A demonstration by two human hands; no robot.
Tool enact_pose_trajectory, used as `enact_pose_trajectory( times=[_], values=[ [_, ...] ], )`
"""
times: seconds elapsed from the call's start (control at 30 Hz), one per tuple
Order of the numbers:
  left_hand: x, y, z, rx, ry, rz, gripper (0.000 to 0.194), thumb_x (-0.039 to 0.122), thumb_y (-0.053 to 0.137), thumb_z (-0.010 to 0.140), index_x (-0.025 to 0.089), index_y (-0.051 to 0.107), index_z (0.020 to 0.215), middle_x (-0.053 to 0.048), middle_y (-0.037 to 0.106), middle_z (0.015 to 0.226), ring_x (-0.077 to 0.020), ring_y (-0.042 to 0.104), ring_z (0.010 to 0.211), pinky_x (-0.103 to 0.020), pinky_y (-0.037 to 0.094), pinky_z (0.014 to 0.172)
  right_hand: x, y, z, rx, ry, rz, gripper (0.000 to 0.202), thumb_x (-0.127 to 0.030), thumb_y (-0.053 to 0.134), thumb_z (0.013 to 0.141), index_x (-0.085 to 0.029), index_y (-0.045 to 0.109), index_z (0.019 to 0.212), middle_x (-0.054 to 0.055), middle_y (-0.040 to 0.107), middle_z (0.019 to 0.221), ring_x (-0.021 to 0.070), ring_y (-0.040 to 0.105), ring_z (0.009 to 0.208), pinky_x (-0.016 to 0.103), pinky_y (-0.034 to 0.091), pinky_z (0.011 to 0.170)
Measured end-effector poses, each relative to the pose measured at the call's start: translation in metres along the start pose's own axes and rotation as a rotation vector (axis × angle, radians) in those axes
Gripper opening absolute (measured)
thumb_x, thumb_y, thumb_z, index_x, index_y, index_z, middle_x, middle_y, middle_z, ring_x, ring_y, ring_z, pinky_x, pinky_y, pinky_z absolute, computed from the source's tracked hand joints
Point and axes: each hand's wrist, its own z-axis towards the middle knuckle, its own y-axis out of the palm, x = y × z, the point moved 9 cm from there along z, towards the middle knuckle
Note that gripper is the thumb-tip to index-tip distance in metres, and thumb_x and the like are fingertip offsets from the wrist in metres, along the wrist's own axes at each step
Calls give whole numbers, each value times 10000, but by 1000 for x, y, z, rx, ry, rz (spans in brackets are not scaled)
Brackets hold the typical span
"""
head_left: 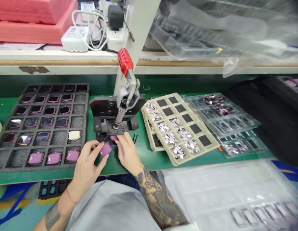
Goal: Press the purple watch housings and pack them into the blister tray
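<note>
Between its thumb and fingers, my left hand point(88, 162) pinches a purple watch-case piece point(106, 149) just in front of the black clamp press point(110, 125). My right hand point(127, 150) is at the front of the press, its fingertips on a second purple piece point(113, 137) that is partly hidden by the fingers and the fixture. A red-handled lever point(125, 61) rises above the press. On the left, a dark foam tray point(81, 120) holds rows of purple-framed pieces, several of them dark-faced, and one cream piece point(74, 135).
Right of the press, beige trays point(206, 128) hold piles of small shiny parts. Clear plastic trays point(245, 120) and a black cloth point(278, 122) lie farther right. Tweezers point(135, 138) are beside my right hand. A shelf edge point(67, 69) runs behind the press.
</note>
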Motion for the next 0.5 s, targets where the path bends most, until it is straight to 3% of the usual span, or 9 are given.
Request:
enact_pose_trajectory(
  times=[0.1,0.2,0.27,0.33,0.4,0.5],
  values=[
    [0,21,16,-29,15,239,398,280,607,1127,249,685,1516,-165,730,1393,-323,773,1198,-423,639,984,-3,-18,-24,98,56,101,509,-116,495,1120,-246,574,1605,155,640,1514,248,647,1434,445,572,1230],
    [-3,48,36,-110,4,413,344,218,550,1133,244,770,1395,-164,769,1334,-266,815,908,-356,609,727,-3,-31,-43,115,92,116,546,-116,506,1120,-271,549,1642,147,634,1552,250,645,1459,458,569,1246],
    [-5,61,47,-193,-22,448,373,150,528,1114,250,795,1354,-151,793,1219,-246,798,795,-339,570,653,-1,-39,-51,108,92,92,551,-113,513,1116,-275,558,1641,148,647,1546,257,661,1448,460,591,1225],
    [-4,67,52,-279,-41,416,419,117,520,1097,247,774,1403,-156,798,1215,-269,810,838,-352,589,693,1,-46,-56,113,84,58,563,-102,521,1107,-279,562,1640,147,664,1531,262,677,1431,465,614,1200],
    [1,63,49,-324,-56,309,447,138,546,1094,248,722,1490,-176,761,1386,-304,821,981,-393,627,818,1,-53,-59,143,65,28,581,-78,532,1094,-278,565,1638,147,682,1511,265,688,1412,478,630,1179],
    [17,53,29,-372,-89,-110,586,266,707,1062,290,588,1635,-157,625,1630,-308,776,1178,-418,625,1008,-14,-56,-56,204,-43,4,616,-34,590,1052,-267,584,1622,151,718,1452,282,711,1357,508,659,1117]
  ],
)
